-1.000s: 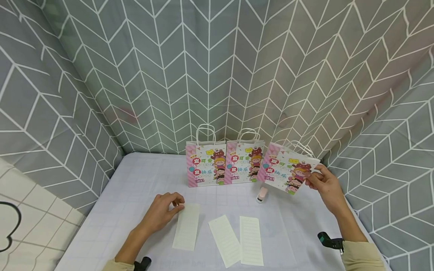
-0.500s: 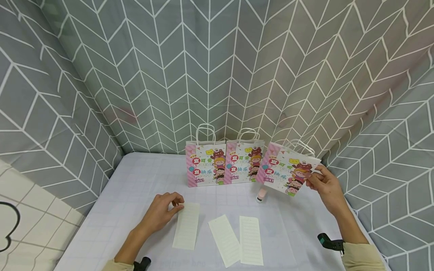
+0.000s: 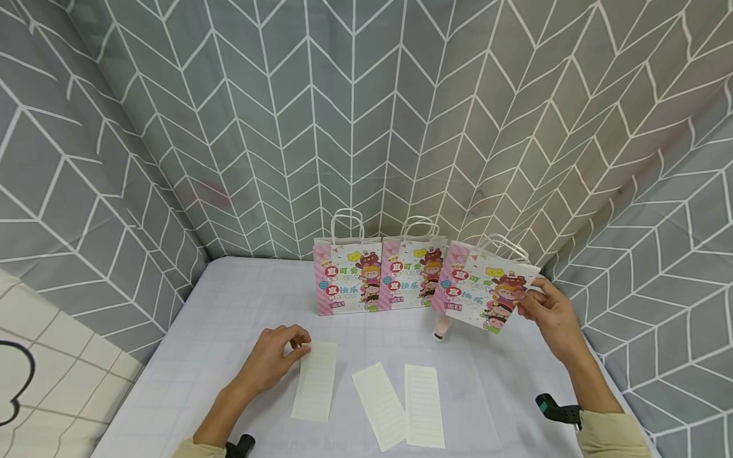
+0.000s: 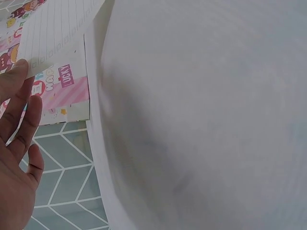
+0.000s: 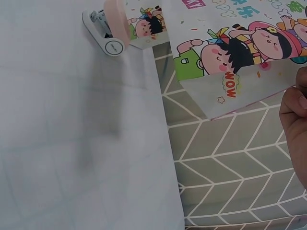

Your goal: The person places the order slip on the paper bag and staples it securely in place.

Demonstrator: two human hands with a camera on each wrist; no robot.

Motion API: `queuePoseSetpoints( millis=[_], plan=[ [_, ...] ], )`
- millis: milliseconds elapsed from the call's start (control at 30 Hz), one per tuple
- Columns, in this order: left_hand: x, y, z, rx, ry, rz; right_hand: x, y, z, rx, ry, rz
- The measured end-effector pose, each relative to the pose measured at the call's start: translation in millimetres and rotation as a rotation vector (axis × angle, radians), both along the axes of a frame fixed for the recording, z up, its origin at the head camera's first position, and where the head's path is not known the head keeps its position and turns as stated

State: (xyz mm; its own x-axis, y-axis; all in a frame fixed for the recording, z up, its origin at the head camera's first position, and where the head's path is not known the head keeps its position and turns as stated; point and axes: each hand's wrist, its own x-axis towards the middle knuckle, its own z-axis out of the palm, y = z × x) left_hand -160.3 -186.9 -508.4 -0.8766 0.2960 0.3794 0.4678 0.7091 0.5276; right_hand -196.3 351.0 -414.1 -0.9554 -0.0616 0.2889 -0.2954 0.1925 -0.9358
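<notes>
Grey zigzag curtain (image 3: 366, 114) rises behind the white-covered desk (image 3: 258, 286) before us. At the heart of the work is the tilted bag (image 3: 481, 289), its right side dipping, pinched at its right edge by the person's right grip (image 3: 552, 318). Against half a second ago, we see it shifted slightly left, nearer the middle bag (image 3: 406, 270), which it overlaps in the head view; we cannot tell whether the two touch. It also hides part of the stapler (image 3: 440, 329). We judge that this bag is not yet settled. Farther along, the left bag (image 3: 346, 280) stands upright. The left grip (image 3: 269, 362) has hardly moved, pinching the top of the left sheet (image 3: 315, 385), while the middle sheet (image 3: 379, 404) and right sheet (image 3: 424, 404) lie with their lower ends meeting
</notes>
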Motion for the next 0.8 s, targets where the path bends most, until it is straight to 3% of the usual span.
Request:
queuePoseSetpoints(
  millis=[333,600,800],
  plan=[
    [0.2,0.6,0.3,-0.008,-0.009,0.017,0.7,-7.8,3.4,-0.153,0.019,0.093],
    [-1.0,0.6,0.0,0.001,0.01,0.016,1.9,-17.7,3.7,-0.173,-0.013,0.119],
    [-1.4,-0.1,1.1,-0.003,-0.014,0.015,-1.1,-26.1,-0.5,-0.12,-0.049,0.12]
  ],
)
